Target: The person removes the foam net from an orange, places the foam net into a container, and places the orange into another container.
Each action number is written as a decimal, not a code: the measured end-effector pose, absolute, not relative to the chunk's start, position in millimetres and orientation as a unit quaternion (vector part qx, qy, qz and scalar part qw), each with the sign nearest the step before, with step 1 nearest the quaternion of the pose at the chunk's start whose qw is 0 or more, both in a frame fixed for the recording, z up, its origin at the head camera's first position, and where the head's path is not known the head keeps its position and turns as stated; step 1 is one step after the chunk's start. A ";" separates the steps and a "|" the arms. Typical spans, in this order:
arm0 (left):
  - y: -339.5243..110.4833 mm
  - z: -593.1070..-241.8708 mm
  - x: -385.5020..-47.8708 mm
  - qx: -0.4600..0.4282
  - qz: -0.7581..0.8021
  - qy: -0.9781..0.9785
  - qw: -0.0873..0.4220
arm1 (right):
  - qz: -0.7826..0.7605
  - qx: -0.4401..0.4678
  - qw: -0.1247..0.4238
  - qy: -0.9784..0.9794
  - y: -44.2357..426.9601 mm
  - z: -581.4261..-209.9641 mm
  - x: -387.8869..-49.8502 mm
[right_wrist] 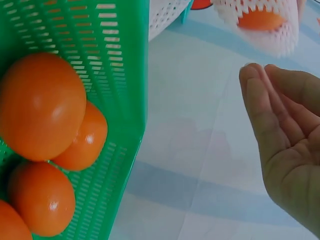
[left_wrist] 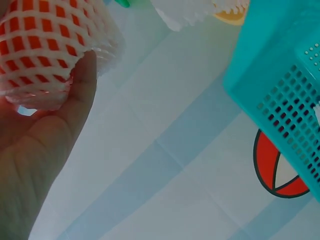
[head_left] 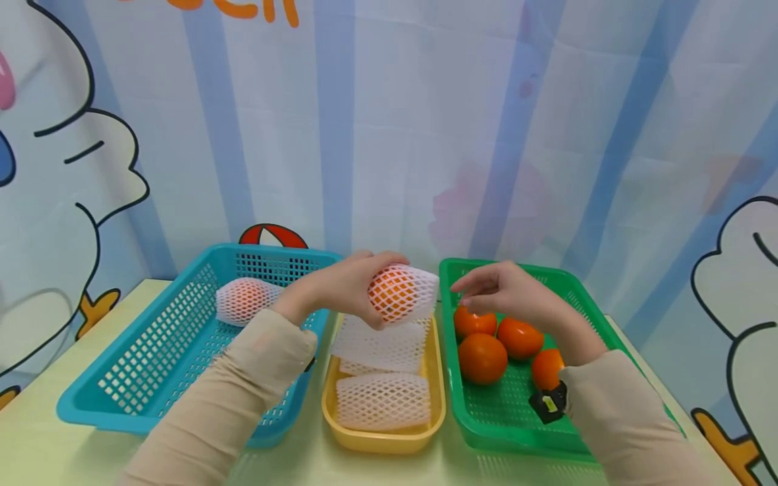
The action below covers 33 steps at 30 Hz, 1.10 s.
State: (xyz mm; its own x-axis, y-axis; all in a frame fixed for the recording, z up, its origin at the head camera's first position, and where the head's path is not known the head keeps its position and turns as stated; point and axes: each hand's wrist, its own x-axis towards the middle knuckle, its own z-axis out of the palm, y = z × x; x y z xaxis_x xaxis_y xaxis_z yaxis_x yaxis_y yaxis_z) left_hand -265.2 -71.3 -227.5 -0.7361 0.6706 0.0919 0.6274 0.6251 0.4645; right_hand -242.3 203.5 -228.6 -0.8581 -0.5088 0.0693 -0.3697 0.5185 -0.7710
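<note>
My left hand (head_left: 343,287) grips an orange-coloured fruit (head_left: 396,294) in a white foam net sleeve, held above the yellow basket (head_left: 384,442). The thumb lies against the netting in the left wrist view, and the net's loose end (right_wrist: 285,42) points toward my right hand (right_wrist: 292,120). That right hand hovers over the left side of the green basket (head_left: 516,442), apart from the net, its fingers loosely bent around nothing. Below it lie several bare orange-coloured fruits (head_left: 483,358). Flat white foam nets (head_left: 383,401) lie in the yellow basket.
On the left stands a blue basket (head_left: 146,422) with a netted fruit (head_left: 246,300) inside. All three baskets stand side by side on a pale yellow table (head_left: 36,418). Behind them hangs a striped cartoon curtain (head_left: 395,135).
</note>
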 end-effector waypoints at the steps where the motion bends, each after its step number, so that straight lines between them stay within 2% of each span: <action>1: -70.0 -227.4 -265.3 0.364 0.241 0.899 0.045 | -0.425 -0.257 0.084 0.864 201.2 -228.9 -242.5; 7: -65.0 -228.8 -264.6 0.374 0.260 0.889 0.050 | -0.440 -0.262 0.076 0.856 190.6 -231.4 -243.4; 17: -60.9 -233.2 -268.7 0.372 0.270 0.887 0.041 | -0.461 -0.273 0.017 0.845 175.6 -236.2 -243.5; 22: -57.6 -232.5 -267.8 0.400 0.289 0.869 0.032 | -0.467 -0.272 -0.001 0.841 167.7 -237.1 -243.1; 33: -55.1 -231.4 -266.9 0.444 0.363 0.819 0.020 | -0.497 -0.279 0.018 0.822 162.3 -239.1 -242.4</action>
